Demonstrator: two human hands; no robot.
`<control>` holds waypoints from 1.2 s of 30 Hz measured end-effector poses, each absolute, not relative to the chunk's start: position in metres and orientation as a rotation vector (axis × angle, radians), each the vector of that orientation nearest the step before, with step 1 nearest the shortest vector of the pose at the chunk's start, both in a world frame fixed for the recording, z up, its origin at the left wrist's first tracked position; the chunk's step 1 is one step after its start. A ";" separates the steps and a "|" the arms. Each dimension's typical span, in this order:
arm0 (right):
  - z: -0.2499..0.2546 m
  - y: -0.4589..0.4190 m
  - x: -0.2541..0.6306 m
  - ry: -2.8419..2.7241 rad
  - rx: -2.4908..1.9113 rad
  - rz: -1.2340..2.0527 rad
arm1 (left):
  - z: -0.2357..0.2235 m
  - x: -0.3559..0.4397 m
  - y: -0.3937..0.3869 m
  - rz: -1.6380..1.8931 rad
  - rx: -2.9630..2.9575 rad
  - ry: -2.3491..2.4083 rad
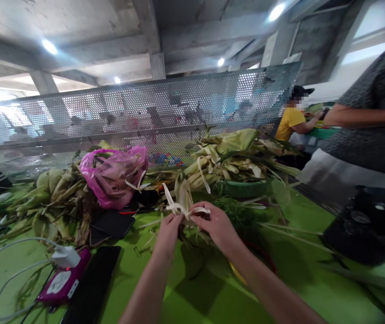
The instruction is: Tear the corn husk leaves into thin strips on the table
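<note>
Both the left hand (170, 225) and right hand (215, 221) pinch pale husk strips (179, 207) above the middle of a green table (136, 258); the grip partly hides how they cross. I see a person (374, 146) cut off at right, a perforated screen (165, 103) blurred behind, and a concrete ceiling (91, 27).

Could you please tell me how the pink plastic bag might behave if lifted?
The pink plastic bag would probably sag, as its film looks thin and crumpled. It may be light for its size, since its contents look like husks.
</note>
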State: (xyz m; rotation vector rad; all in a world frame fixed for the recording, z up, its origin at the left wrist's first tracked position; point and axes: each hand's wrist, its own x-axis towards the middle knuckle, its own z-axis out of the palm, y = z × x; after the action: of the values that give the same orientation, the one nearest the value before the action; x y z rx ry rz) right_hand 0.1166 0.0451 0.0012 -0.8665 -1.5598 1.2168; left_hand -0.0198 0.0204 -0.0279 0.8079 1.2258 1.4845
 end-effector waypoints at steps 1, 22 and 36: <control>0.003 0.044 0.117 -1.600 -0.867 1.164 | -0.029 -0.021 0.021 1.479 0.816 1.227; 0.004 0.048 0.129 -1.788 -0.865 0.906 | 0.003 -0.014 0.000 1.000 1.830 1.496; 0.010 0.046 0.124 -1.450 -0.828 1.372 | -0.007 -0.017 0.007 1.117 1.639 1.338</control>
State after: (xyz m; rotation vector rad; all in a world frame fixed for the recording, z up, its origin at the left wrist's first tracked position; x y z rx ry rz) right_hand 0.1242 0.0462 0.0096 -0.8284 -1.4499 1.3717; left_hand -0.0169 0.0066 -0.0070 1.6393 1.3384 1.1165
